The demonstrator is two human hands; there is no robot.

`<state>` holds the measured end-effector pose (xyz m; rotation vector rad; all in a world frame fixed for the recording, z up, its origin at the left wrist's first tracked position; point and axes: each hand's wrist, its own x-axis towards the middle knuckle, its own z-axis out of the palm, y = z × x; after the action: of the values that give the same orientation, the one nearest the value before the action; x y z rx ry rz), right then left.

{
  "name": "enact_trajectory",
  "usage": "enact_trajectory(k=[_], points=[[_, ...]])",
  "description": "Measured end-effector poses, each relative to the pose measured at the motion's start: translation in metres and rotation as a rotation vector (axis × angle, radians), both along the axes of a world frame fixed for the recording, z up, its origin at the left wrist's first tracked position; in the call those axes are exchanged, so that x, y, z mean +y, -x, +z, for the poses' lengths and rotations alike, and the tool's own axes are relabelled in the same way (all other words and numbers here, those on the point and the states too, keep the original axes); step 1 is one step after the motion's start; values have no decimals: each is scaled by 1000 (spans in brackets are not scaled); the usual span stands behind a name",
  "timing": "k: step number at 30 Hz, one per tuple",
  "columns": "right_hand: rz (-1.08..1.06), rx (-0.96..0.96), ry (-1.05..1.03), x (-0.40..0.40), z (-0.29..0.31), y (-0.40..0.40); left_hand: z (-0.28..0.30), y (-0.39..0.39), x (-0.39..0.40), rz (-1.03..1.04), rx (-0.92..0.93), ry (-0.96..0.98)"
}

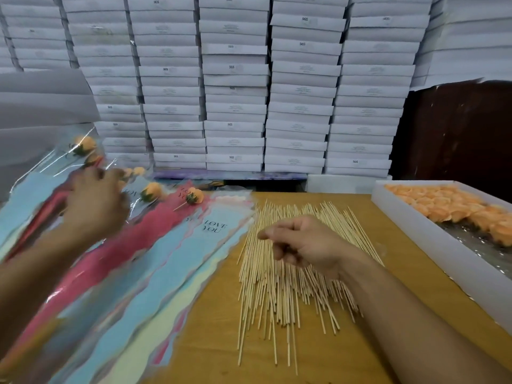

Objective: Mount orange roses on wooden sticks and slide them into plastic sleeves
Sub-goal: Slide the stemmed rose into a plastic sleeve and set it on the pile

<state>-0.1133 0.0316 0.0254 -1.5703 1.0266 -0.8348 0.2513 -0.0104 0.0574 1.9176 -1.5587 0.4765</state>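
Here the right hand (304, 245) hovers over the heap of wooden sticks (285, 286) spread on the desk (210, 345); its fingers (277, 231) are curled inward, thumb and forefinger brought close, but whether they pinch a stick I cannot tell. The sticks lie directly under and around those fingertips. The left hand (94, 203), blurred, reaches over the plastic sleeves (177, 261) fanned out at the left of the desk; its fingers are bent, and what they hold cannot be made out. Several finished roses on sticks (195, 196) lie in sleeves just beyond that hand. Loose orange roses (448, 209) fill the white tray (432, 245) at the right, well apart from both hands. Stacked white boxes (235, 92) rise behind.
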Motion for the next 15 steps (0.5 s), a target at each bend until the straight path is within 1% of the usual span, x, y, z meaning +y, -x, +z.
enact_trajectory(k=[2, 4, 5, 7, 10, 13, 15], points=[[-141, -20, 32, -7, 4, 15, 1, 58, 3, -181, 36, -51], [-295, -21, 72, -13, 4, 29, -6, 114, 7, -339, 123, -114], [-366, -12, 98, -16, 3, 34, -13, 140, 11, -405, 164, -171], [-492, 33, 150, -22, -1, 41, -30, 192, 11, -494, 178, -269], [-601, 117, 196, -28, -9, 46, -57, 252, 4, -499, 150, -399], [-635, 233, 214, -31, -15, 47, -76, 283, -6, -436, 111, -420], [-639, 269, 216, -34, -17, 47, -82, 291, -14, -406, 73, -433]])
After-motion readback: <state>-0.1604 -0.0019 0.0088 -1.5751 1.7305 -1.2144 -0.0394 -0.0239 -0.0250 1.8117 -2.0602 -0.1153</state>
